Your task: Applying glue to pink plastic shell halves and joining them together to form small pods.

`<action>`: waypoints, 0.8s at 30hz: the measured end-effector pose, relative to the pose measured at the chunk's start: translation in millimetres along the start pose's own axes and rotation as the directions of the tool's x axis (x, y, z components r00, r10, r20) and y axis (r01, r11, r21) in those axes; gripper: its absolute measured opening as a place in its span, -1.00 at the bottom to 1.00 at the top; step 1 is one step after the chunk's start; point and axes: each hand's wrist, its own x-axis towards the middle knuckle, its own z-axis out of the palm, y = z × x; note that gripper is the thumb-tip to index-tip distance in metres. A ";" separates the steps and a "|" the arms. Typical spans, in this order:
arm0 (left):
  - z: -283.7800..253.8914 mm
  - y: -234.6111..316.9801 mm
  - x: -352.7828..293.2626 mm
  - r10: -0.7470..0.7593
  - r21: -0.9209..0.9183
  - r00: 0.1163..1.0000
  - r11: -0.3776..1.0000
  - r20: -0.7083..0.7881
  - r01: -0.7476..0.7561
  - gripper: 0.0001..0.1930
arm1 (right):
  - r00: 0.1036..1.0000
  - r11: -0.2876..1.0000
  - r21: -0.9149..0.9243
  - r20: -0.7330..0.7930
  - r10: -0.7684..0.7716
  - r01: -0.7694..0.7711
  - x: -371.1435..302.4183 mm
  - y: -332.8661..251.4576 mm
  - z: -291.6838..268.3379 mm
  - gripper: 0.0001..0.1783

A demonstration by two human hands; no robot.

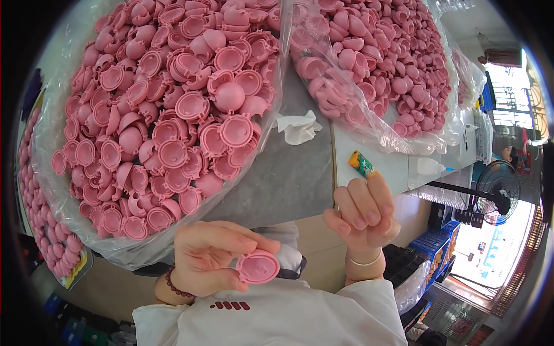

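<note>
My left hand (208, 256) pinches a pink plastic half-shell (258, 267) between thumb and fingertips, its hollow side facing up, above my lap. My right hand (363, 216) is raised palm toward me beside the table edge. Its index finger stretches out, the other fingers curl loosely, and the thumb stands apart; nothing is held in it. A yellow and green wrapping (362, 164) covers the right index fingertip. Left of centre, a big clear plastic bag (130, 254) lies spread, heaped with similar pink half-shells (173, 153).
A second clear bag (392, 141) of pink shells lies at the far right on the grey table (271, 184). Between the bags is a crumpled white tissue (299, 127). A white bottle (430, 166) and a black fan (496, 193) are to the right, with blue boxes (430, 245) below.
</note>
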 end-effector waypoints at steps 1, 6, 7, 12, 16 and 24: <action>0.0 0.0 0.0 -0.001 0.003 1.000 1.000 0.005 0.001 -0.53 | 1.000 1.000 0.001 -0.001 0.000 0.000 -0.2 -0.3 -1.3 -0.81; -0.4 0.1 0.8 -0.001 0.007 1.000 1.000 0.017 0.001 -0.53 | 0.998 1.000 0.008 0.060 0.009 -0.010 -0.6 0.4 -3.1 -0.82; -0.5 0.3 0.9 0.000 0.014 1.000 1.000 0.020 0.000 -0.53 | 0.998 1.000 0.008 0.059 0.010 -0.010 -0.5 0.7 -2.7 -0.82; -0.6 0.0 0.8 -0.017 -0.004 1.000 1.000 0.005 0.017 -0.54 | 0.998 1.000 0.020 0.070 0.003 -0.005 -0.5 2.4 -2.8 -0.84; -1.0 -0.3 0.2 -0.016 0.008 1.000 1.000 -0.003 0.016 -0.54 | 0.996 1.000 -0.008 0.083 0.011 -0.010 -0.2 3.4 -4.6 -0.84; -1.9 0.8 1.6 -0.025 -0.007 1.000 1.000 0.010 0.025 -0.54 | 0.999 0.998 -0.062 -0.038 -0.001 -0.002 -0.1 6.2 -0.5 -0.81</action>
